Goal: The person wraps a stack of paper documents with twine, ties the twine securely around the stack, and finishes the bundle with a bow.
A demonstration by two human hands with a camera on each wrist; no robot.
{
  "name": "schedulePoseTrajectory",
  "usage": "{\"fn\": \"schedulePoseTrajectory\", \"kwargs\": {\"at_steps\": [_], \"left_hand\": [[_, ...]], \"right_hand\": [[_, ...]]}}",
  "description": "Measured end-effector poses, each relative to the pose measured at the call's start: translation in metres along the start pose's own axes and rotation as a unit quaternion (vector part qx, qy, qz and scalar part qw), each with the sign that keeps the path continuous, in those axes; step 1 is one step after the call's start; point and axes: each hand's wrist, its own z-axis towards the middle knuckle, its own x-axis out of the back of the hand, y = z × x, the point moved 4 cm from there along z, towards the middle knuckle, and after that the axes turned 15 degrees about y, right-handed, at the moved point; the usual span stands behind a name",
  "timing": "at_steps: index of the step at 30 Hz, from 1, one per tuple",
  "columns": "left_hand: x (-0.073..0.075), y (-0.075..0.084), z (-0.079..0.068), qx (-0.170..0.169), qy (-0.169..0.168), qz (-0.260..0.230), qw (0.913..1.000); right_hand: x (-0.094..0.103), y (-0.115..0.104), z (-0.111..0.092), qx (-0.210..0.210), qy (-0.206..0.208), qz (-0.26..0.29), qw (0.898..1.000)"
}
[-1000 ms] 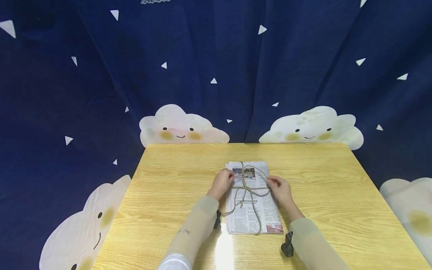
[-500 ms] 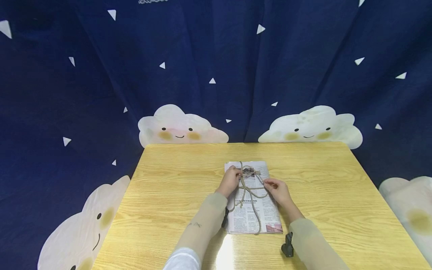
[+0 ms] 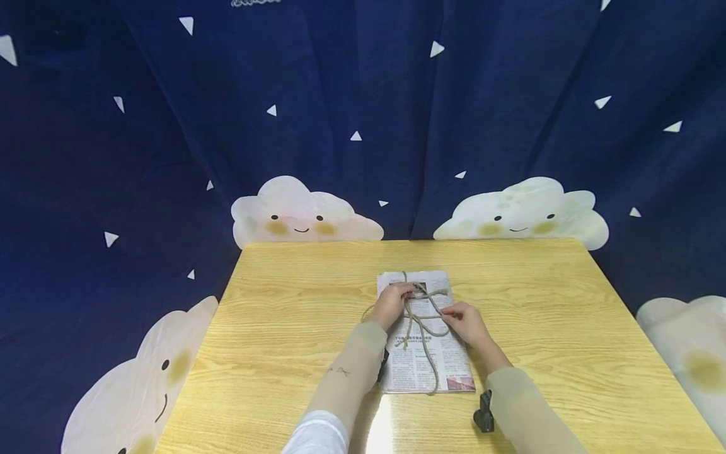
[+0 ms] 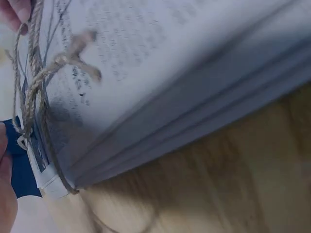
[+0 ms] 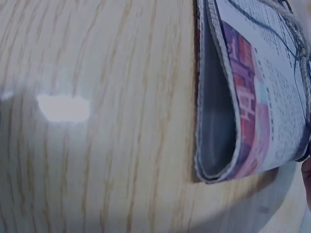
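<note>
A folded stack of newspaper [image 3: 403, 372] lies on the table, wrapped crosswise with brown twine [image 3: 429, 359]. The twine crosses near the middle of the stack, with loops and loose ends on top. My left hand [image 3: 390, 304] reaches over the far left part of the stack and pinches the twine; a frayed end [image 3: 438, 292] sticks out to its right. At the right edge my right hand [image 3: 467, 323] pinches a strand of twine [image 3: 432, 302] between thumb and finger. In the left wrist view a small knot of twine [image 4: 62, 59] shows above the paper's layered side.
The wooden table [image 3: 283, 296] spreads around the stack. Behind it hangs a dark blue curtain [image 3: 317, 145] with white clouds and triangles. A black wrist camera [image 3: 483, 413] sits by the right sleeve.
My left hand has moved from the stack's left edge rightward onto the twine near its far part. My right hand has shifted slightly left. A frayed twine end now points right.
</note>
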Motion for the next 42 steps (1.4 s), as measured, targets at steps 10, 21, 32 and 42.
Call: {"fn": "schedulePoseTrajectory", "kwargs": {"at_steps": [10, 21, 32, 42], "left_hand": [[0.012, 0.005, -0.024, -0.044, 0.036, 0.029, 0.9980], [0.002, -0.001, -0.064, 0.025, -0.034, 0.067, 0.9969], [-0.002, 0.010, -0.069, 0.063, -0.020, 0.066, 0.9956], [0.009, -0.005, -0.070, 0.109, 0.002, 0.058, 0.9924]], "right_hand": [[0.001, -0.006, 0.004, -0.001, -0.022, -0.030, 0.999], [-0.005, -0.017, 0.022, 0.115, -0.023, -0.162, 0.980], [-0.011, -0.020, 0.022, 0.111, -0.035, -0.202, 0.973], [0.020, -0.001, 0.014, 0.007, 0.009, -0.162, 0.987]]}}
